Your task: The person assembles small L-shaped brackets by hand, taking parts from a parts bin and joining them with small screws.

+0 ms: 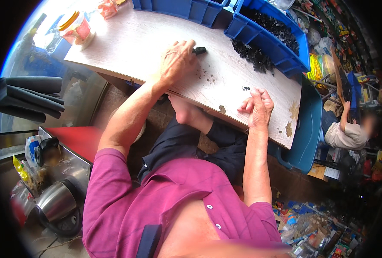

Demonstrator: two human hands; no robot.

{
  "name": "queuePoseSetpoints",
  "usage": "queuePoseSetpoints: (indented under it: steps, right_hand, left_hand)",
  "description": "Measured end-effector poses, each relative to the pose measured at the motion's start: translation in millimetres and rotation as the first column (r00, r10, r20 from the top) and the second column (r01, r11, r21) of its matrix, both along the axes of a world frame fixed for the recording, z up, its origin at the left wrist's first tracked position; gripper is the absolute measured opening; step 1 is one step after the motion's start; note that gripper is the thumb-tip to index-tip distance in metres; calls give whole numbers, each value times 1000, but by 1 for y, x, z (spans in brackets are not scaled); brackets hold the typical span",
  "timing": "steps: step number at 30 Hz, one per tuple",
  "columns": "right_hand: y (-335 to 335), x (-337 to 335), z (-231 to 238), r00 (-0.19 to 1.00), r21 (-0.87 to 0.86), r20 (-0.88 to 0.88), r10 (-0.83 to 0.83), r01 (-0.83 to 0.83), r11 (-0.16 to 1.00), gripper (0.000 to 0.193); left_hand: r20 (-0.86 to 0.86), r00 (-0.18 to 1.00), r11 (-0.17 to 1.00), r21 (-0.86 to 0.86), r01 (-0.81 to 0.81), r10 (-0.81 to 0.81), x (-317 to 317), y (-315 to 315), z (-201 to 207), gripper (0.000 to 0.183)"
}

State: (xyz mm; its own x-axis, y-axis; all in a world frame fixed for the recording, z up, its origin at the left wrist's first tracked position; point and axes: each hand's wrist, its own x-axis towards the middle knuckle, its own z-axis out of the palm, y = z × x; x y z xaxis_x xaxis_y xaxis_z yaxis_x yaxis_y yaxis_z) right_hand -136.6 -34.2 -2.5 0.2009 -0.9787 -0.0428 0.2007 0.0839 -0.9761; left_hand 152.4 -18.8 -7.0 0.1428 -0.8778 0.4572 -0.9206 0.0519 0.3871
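Note:
My left hand (177,59) rests on the tabletop, palm down, with its fingers curled over a small black object (199,50). Only one end of that object sticks out to the right of the hand; its kind is hidden. Near the table's front edge, my right hand (260,106) is closed in a pinch. At its fingertips is a tiny black piece (246,88) with thin prongs. A heap of small black parts (253,56) lies on the table beyond this hand, against a blue bin (268,41) filled with similar black parts.
Another blue bin (186,12) stands at the far edge. A jar with a yellow lid (75,29) is at the far left corner of the white table (126,41). A teal tub (309,124) stands off the right end. A steel kettle (60,202) is at lower left. Another person (348,133) works at far right.

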Motion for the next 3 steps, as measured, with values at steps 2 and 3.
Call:
queuePoseSetpoints:
  steps: [2, 3]
  right_hand:
    - [0, 1, -1, 999, -4, -37, -18, 18, 1000, 18]
    - [-1, 0, -1, 999, 1, -35, -7, 7, 1000, 22]
  left_hand:
    - [37, 999, 992, 121, 18, -22, -8, 1, 6, 36]
    - [66, 996, 969, 244, 39, -57, -17, 3, 18, 42]
